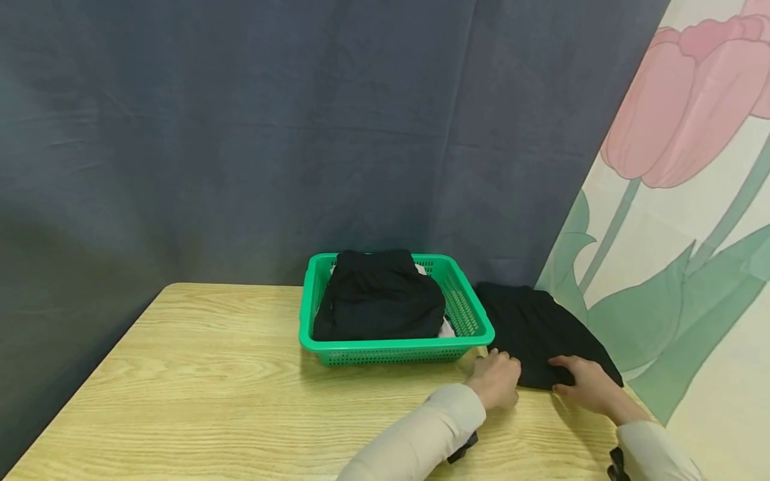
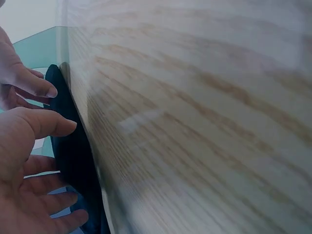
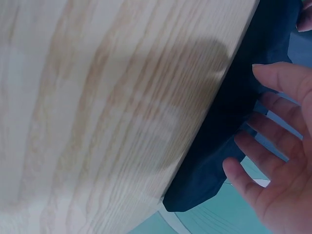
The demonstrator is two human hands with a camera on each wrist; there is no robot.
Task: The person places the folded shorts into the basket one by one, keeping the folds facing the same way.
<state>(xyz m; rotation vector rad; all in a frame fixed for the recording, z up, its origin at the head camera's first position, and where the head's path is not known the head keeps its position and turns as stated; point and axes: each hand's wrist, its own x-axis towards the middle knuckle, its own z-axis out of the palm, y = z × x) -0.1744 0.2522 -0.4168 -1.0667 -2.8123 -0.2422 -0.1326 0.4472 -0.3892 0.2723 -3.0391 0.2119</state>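
Note:
A black cloth garment (image 1: 538, 327) with a gathered waist lies flat on the table, right of the green basket. My left hand (image 1: 496, 379) is at its near left corner; in the left wrist view this hand (image 2: 29, 165) has thumb and fingers spread apart beside the cloth (image 2: 73, 151). Over the garment's near edge, toward the right, is my right hand (image 1: 586, 386). Its fingers (image 3: 273, 131) are loosely extended along the cloth (image 3: 209, 141) in the right wrist view, holding nothing between them and the thumb.
The green plastic basket (image 1: 397, 345) stands at the table's back, holding a folded black garment (image 1: 385, 304) over some white cloth (image 1: 446, 329). Behind the wooden table (image 1: 198, 387) hangs a dark grey curtain (image 1: 240, 133). A wall with painted tulips (image 1: 680, 113) borders the right side.

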